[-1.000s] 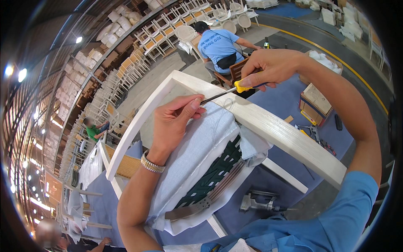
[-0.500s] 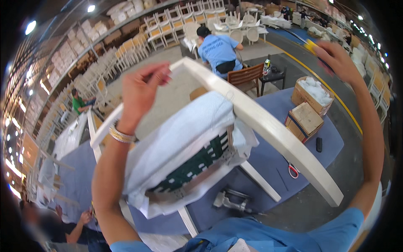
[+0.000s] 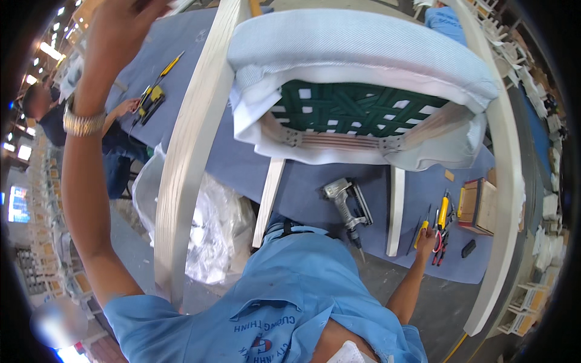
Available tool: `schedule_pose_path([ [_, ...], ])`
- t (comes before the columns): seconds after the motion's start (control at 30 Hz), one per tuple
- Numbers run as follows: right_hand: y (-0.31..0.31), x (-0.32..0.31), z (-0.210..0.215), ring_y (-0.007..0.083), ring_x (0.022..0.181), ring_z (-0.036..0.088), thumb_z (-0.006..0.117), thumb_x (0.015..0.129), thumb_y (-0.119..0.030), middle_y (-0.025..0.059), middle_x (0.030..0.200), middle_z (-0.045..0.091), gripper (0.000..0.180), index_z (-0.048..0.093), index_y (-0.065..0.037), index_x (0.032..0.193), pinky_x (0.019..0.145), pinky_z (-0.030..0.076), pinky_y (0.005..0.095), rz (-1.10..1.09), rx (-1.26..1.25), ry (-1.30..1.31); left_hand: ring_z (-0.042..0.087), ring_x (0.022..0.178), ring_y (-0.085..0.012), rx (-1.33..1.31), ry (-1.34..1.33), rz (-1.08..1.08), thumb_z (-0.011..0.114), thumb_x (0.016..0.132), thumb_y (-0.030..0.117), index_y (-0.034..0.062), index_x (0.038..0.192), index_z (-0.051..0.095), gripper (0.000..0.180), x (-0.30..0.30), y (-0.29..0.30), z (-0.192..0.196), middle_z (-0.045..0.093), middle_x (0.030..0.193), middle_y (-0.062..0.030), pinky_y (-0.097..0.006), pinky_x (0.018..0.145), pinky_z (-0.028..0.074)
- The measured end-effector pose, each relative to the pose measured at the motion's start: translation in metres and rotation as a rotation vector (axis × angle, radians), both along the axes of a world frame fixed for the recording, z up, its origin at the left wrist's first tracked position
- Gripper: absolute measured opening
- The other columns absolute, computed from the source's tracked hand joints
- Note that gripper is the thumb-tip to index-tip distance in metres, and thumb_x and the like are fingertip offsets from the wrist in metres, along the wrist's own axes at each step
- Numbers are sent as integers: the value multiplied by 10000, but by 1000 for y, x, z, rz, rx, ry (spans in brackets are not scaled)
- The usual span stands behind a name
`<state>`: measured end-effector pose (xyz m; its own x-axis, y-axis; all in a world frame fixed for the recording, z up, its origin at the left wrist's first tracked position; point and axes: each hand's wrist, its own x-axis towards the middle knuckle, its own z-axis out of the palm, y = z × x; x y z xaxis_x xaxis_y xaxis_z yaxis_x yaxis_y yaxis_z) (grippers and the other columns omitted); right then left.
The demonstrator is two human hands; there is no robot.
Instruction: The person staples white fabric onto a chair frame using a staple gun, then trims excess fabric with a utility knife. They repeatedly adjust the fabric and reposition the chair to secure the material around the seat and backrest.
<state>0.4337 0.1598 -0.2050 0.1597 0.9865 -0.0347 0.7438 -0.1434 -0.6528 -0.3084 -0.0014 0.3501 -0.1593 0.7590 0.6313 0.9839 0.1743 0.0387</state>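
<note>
A pale wooden chair frame (image 3: 193, 133) stands on the blue table before me, its legs reaching toward me. White fabric covers its seat (image 3: 363, 45), and green webbing (image 3: 357, 109) shows underneath. My left hand (image 3: 121, 30) is raised at the upper left, beside the frame, with its fingers partly cut off by the picture's edge. Low on the right, my right hand (image 3: 426, 241) is closed around the yellow handle of a thin-shafted screwdriver (image 3: 422, 228) at the tabletop. Close to it lie a yellow-handled tool (image 3: 445, 209) and red-handled scissors (image 3: 439, 249).
A metal staple gun (image 3: 346, 202) lies on the blue table (image 3: 302, 187) below the seat. Right of my hand are a cardboard box (image 3: 478, 206) and a small black object (image 3: 468, 248). At left, a co-worker's hand (image 3: 127, 107) is near a yellow-black tool (image 3: 148, 103). Clear plastic wrapping (image 3: 218, 236) sits low left.
My right hand has come down from high on the right to the tabletop, with the yellow-handled screwdriver. My left hand is further up and left. The view has tilted down toward my body.
</note>
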Motion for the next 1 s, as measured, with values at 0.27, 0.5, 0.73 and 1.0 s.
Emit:
schedule_pose_path([
  [0.27,-5,-139,64,119,862,624,603,1012,-187,64,984,696,275,677,28,1168,785,510,278,245,38,444,690,717,-129,-356,-660,379,646,945,131,16,1149,721,246,-37,-193,-179,743,864,-91,-277,685,557],
  [0.5,-80,-264,26,266,1025,660,739,886,-114,147,1161,664,436,588,21,1273,867,527,368,787,-56,171,697,964,-395,-524,-632,857,731,837,284,5,1317,586,574,-48,-328,-330,724,1058,-211,-477,865,537],
  [0.73,-100,-307,24,404,1120,613,813,793,-140,222,1214,617,529,567,21,1231,952,490,461,775,-24,-357,648,1045,-439,-384,-880,997,719,858,482,10,1357,537,711,20,-378,-507,686,1090,-241,-520,945,491],
  [1.0,-162,-309,70,151,817,573,771,864,-268,56,929,660,363,651,-17,1097,744,489,337,542,-366,208,656,877,-166,-34,-2138,522,564,1033,389,-4,1208,620,434,172,-308,-617,672,1028,-66,-263,719,545],
])
